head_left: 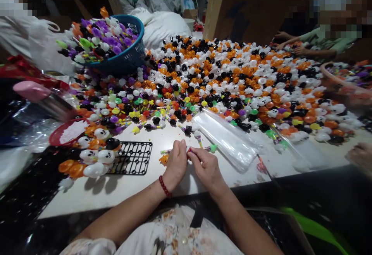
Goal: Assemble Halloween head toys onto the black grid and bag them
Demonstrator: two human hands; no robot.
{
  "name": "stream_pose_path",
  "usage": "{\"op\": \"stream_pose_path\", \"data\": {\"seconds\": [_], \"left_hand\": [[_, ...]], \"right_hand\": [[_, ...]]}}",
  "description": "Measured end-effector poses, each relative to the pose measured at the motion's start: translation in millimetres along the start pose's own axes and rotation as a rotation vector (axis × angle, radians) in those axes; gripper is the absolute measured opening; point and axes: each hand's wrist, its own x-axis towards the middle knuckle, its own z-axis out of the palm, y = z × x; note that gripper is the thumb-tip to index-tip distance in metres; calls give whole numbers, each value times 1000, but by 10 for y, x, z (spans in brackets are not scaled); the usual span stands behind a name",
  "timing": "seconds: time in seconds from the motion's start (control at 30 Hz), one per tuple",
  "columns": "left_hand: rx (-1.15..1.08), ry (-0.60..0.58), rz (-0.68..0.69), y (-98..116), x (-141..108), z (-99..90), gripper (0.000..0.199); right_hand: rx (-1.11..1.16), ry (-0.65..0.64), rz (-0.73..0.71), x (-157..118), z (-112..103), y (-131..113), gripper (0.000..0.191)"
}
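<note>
My left hand, with a red bead bracelet at its wrist, is closed with its fingertips together; what it holds is hidden. Touching or nearly touching it, my right hand pinches a small red-and-purple piece, mostly covered by the fingers. An orange figure topper lies just left of my left hand. Beyond my fingers are a patterned tube with a pale top and a green topper. A stack of clear plastic bags lies to the right of my right hand.
A large heap of ghost, pumpkin and black toppers covers the table's far side. At left stand a full blue basket, a black grid rack beside ghost-topped pieces, and a red bowl. Red-handled scissors lie right; co-workers' hands are beyond.
</note>
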Motion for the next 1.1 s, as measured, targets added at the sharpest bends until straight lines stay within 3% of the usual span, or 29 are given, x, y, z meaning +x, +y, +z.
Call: {"op": "stream_pose_path", "data": {"seconds": [0.1,0.17,0.27,0.4,0.5,0.6,0.67,0.77,0.9,0.93,0.97,1.07,1.1], "left_hand": [[-80,8,-42,7,39,-20,35],[-44,-32,7,11,141,-100,36],[217,-50,127,-21,389,-296,33],[505,62,141,-150,846,-544,15],[655,87,148,-239,1195,-611,13],[734,63,158,-252,1395,-587,12],[747,56,160,-219,1374,-541,11],[707,13,175,-135,1114,-437,12],[288,-323,221,-9,738,-331,16],[213,-340,207,10,719,-341,19],[195,-285,177,19,743,-373,21],[313,101,43,-17,1021,-573,12],[332,176,19,-46,1151,-654,12]], "right_hand": [[-78,0,-48,53,77,66,28],[-86,-38,-76,133,75,155,30],[-188,-43,-113,273,24,330,33],[-493,41,-123,371,23,494,33],[-513,-10,-184,362,138,505,31],[-519,-36,-260,336,273,477,30],[-519,-45,-296,331,318,467,33],[-535,-50,-310,352,306,478,49],[-520,-30,-335,405,256,539,63],[-498,-30,-345,411,248,554,62],[-473,-28,-347,411,241,564,61],[-411,0,-280,367,217,551,55],[-395,9,-243,341,206,532,54]]}}
